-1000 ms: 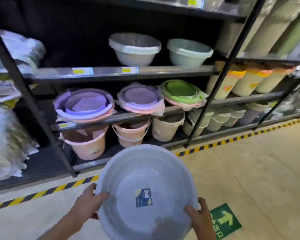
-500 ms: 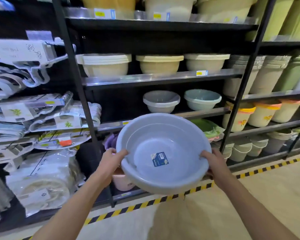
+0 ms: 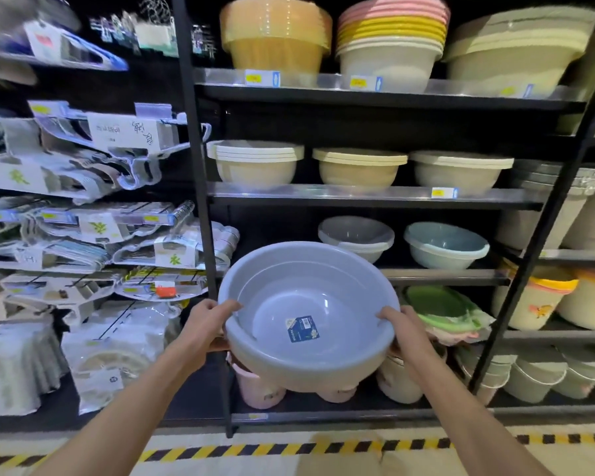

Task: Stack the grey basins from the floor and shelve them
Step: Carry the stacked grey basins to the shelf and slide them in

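I hold a stack of grey basins (image 3: 289,304) in front of the shelving, tilted toward me, with a blue label stuck inside the top one. My left hand (image 3: 208,316) grips the left rim and my right hand (image 3: 401,321) grips the right rim. Behind the stack, on the middle shelf (image 3: 443,274), sits another pile of grey basins (image 3: 356,237), with a teal basin (image 3: 445,243) to its right. The space on that shelf left of the grey pile is dark and partly hidden by the held stack.
A black upright post (image 3: 200,201) stands just left of the basins, and a slanted post (image 3: 543,235) to the right. Cream basins (image 3: 359,168) fill the shelf above. Pink and cream buckets (image 3: 260,389) sit below. Packaged hangers (image 3: 83,235) hang at left. Striped floor tape (image 3: 289,448) runs along the base.
The basins rose from near the floor to shelf height and moved closer to the rack. My view swung upward, bringing the upper shelves into sight.
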Available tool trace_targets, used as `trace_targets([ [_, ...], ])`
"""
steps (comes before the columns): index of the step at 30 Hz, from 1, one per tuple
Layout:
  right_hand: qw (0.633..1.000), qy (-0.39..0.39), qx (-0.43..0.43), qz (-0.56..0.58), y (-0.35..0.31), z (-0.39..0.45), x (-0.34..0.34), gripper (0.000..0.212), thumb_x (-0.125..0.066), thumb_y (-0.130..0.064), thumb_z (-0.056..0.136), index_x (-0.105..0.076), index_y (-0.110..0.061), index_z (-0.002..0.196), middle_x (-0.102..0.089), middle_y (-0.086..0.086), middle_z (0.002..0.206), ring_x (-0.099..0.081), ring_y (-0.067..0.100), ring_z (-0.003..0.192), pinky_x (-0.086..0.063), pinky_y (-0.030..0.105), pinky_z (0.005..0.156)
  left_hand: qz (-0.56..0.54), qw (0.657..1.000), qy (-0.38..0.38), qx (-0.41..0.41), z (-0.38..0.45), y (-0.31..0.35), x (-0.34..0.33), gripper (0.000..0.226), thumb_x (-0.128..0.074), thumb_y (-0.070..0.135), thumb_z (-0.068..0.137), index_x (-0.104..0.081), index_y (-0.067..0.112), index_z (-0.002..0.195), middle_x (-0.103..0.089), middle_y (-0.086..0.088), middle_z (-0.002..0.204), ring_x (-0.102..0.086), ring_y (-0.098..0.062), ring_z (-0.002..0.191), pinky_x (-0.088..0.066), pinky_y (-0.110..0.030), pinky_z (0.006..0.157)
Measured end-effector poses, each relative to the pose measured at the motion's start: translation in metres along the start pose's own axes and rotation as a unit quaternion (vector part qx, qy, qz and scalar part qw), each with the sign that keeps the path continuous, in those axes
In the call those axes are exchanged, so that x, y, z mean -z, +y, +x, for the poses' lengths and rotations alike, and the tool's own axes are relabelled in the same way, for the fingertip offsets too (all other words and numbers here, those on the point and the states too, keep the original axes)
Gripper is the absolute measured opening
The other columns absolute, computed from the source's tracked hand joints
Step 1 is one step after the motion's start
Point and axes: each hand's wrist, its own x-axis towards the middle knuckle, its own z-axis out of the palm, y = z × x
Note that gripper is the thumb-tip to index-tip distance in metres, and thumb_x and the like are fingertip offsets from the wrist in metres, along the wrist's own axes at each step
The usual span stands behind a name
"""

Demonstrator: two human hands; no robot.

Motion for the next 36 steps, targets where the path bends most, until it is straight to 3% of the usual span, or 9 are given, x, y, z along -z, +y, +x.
trace_targets([
  [5,1.0,-0.001,-0.003,0.001,0.005,0.055,-0.021,0.038,-0.064,-0.023,0.079,-0.052,-0.007,0.111,-0.061,0.019,0.109,-0.061,0.027,0.084,-0.045,0.033,0.056,0.001,1.0,0.007,-0.006,0.05,0.003,-0.008,0.051,-0.073,0.037,0.074,-0.058,0.006,0.112,-0.073,-0.023,0.1,-0.076,-0.032,0.075,-0.061,-0.036,0.054],
  [10,1.0,0.017,-0.022,-0.006,0.002,0.117,-0.054,0.035,-0.066,-0.027,0.077,-0.056,-0.011,0.106,-0.057,0.015,0.12,-0.062,0.03,0.098,-0.049,0.035,0.062,-0.009,1.0,0.002,-0.005,0.124,0.005,-0.011,0.05,-0.072,0.04,0.076,-0.06,0.006,0.112,-0.073,-0.023,0.101,-0.076,-0.033,0.078,-0.06,-0.034,0.053],
  [13,0.999,0.005,-0.034,-0.022,-0.005,0.156,-0.075,0.036,-0.065,-0.027,0.076,-0.054,-0.01,0.105,-0.062,0.016,0.106,-0.061,0.027,0.082,-0.049,0.029,0.048,-0.007,1.0,0.005,0.005,0.171,0.007,-0.011,0.049,-0.072,0.04,0.077,-0.058,0.007,0.112,-0.072,-0.022,0.099,-0.074,-0.023,0.066,-0.058,-0.029,0.047],
  [16,0.999,0.0,-0.042,-0.003,-0.007,0.195,-0.095,0.036,-0.066,-0.026,0.075,-0.055,-0.01,0.105,-0.064,0.012,0.096,-0.061,0.025,0.073,-0.048,0.025,0.037,-0.022,1.0,0.002,0.013,0.217,0.011,-0.012,0.056,-0.074,0.039,0.075,-0.057,0.002,0.114,-0.072,-0.026,0.1,-0.074,-0.031,0.07,-0.06,-0.034,0.052],
  [20,0.999,-0.008,-0.049,-0.016,-0.008,0.245,-0.116,0.04,-0.066,-0.03,0.074,-0.053,-0.011,0.107,-0.066,0.01,0.094,-0.062,0.024,0.075,-0.053,0.032,0.051,-0.02,1.0,0.003,0.006,0.271,0.019,-0.016,0.06,-0.075,0.04,0.073,-0.057,0.002,0.115,-0.073,-0.026,0.099,-0.075,-0.037,0.077,-0.061,-0.036,0.053],
  [26,0.999,-0.017,-0.036,-0.017,-0.01,0.339,-0.143,0.042,-0.066,-0.027,0.078,-0.053,-0.003,0.109,-0.064,0.012,0.094,-0.059,0.026,0.079,-0.047,0.039,0.067,-0.021,1.0,0.016,0.006,0.357,0.029,-0.033,0.055,-0.073,0.036,0.079,-0.057,-0.003,0.114,-0.073,-0.029,0.097,-0.073,-0.04,0.078,-0.061,-0.045,0.065],
  [32,0.999,-0.041,-0.022,-0.01,-0.015,0.441,-0.165,0.022,-0.062,-0.024,0.082,-0.051,-0.009,0.092,-0.056,0.009,0.087,-0.054,0.021,0.073,-0.042,0.035,0.062,-0.048,0.998,0.04,-0.005,0.439,0.041,-0.06,0.027,-0.073,0.029,0.08,-0.057,0.008,0.089,-0.066,-0.001,0.056,-0.063,-0.016,0.047,-0.051,-0.026,0.043],
  [36,0.998,-0.03,-0.048,0.002,-0.011,0.494,-0.177,0.034,-0.071,-0.028,0.076,-0.051,-0.01,0.096,-0.066,0.012,0.097,-0.067,0.028,0.087,-0.054,0.04,0.071,-0.053,0.998,0.043,0.001,0.483,0.045,-0.069,0.048,-0.079,0.04,0.064,-0.063,0.007,0.095,-0.075,-0.011,0.076,-0.072,-0.029,0.071,-0.061,-0.041,0.065],
])
